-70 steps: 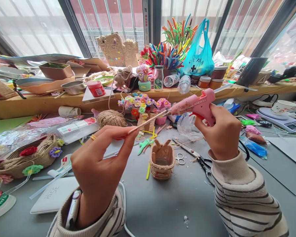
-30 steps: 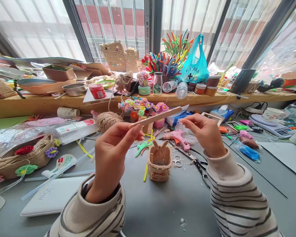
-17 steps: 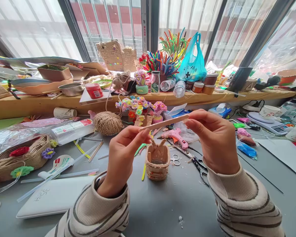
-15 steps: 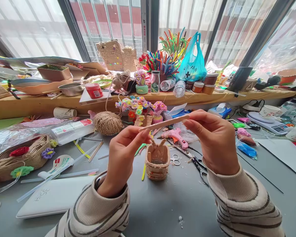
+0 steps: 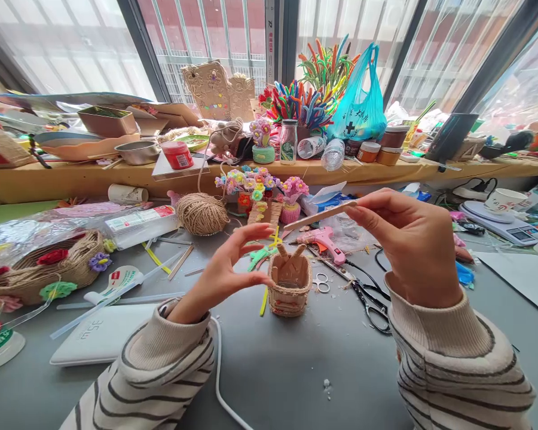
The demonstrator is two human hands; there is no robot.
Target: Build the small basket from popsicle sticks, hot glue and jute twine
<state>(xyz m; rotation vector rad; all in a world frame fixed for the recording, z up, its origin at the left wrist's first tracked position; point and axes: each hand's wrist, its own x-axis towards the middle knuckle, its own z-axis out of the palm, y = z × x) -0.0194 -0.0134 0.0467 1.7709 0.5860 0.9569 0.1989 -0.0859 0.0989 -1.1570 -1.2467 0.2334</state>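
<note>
While right hand (image 5: 412, 239) fingers pinch the wooden stick (image 5: 319, 215) end | left hand (image 5: 233, 266) released, beside twine basket (image 5: 289, 285)

Left hand (image 5: 233, 266) spread open — right hand (image 5: 407, 242) pinching.

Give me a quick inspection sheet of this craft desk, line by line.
Surface: grey desk, bare only in front.
Job's things: wooden stick; small twine basket standing upright.
Clutter: pink glue gun, scissors, twine ball.
Hands: right hand pinches the stick's end; left hand open beside the basket.
Cables: white cable near the left sleeve.
Surroundings: wooden ledge, windows behind.
</note>
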